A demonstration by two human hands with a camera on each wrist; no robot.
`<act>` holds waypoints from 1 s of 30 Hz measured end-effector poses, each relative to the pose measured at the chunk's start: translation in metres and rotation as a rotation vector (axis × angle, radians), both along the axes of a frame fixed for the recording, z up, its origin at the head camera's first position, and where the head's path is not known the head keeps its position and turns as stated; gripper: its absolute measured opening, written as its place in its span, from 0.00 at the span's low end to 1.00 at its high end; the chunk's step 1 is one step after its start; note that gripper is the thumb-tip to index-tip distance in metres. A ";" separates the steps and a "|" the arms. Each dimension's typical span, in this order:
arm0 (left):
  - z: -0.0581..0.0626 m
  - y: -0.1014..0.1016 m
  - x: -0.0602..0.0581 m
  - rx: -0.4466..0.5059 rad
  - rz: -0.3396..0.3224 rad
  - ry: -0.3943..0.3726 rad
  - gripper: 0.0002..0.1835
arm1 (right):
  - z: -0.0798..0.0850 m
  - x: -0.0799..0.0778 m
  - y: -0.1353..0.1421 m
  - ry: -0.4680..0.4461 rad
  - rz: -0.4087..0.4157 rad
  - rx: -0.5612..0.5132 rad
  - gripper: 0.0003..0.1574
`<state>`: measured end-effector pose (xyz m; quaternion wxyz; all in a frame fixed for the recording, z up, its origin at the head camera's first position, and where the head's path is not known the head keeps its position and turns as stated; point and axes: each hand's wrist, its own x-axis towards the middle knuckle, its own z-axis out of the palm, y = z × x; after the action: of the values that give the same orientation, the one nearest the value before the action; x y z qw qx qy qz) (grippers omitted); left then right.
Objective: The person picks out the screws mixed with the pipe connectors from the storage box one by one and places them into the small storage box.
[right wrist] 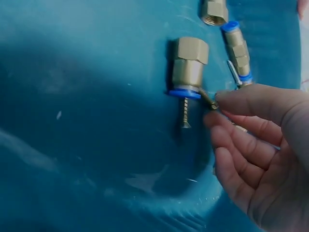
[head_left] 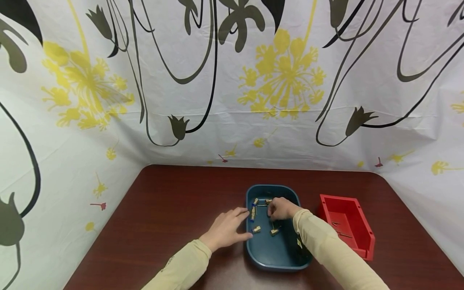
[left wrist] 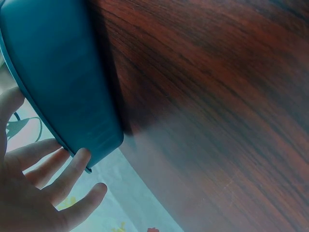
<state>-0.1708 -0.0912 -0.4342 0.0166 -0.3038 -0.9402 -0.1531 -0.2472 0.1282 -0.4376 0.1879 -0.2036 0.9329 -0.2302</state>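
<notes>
Flower-printed cloth (head_left: 224,137) hangs behind the brown bench (head_left: 181,193), where my right grip (head_left: 280,208), inside the blue tray (head_left: 266,251), pinches a small screw (right wrist: 208,99) between thumb and finger. Its long axis slants toward the blue-rimmed end of a brass fitting (right wrist: 189,63), which lies just beside my right grip on my near side, a second screw (right wrist: 185,113) sticking out of that end. My left grip (head_left: 226,228), farther from the fitting, touches the tray's left rim, fingers spread.
</notes>
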 end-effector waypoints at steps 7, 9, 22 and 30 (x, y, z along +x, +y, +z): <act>0.000 0.000 0.000 -0.007 0.001 0.003 0.34 | -0.007 0.000 -0.007 0.026 0.053 -0.040 0.08; 0.001 0.000 0.000 -0.009 0.001 -0.001 0.34 | -0.009 0.000 -0.009 0.037 0.070 -0.052 0.09; 0.001 -0.001 0.001 -0.004 -0.001 0.006 0.34 | -0.017 0.004 -0.015 0.070 0.134 -0.105 0.09; 0.002 0.000 0.001 -0.008 -0.001 0.006 0.34 | -0.018 0.006 -0.018 0.089 0.197 -0.097 0.08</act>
<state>-0.1698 -0.0917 -0.4324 0.0179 -0.3045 -0.9407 -0.1484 -0.2413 0.1098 -0.4559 0.1581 -0.3130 0.9036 -0.2461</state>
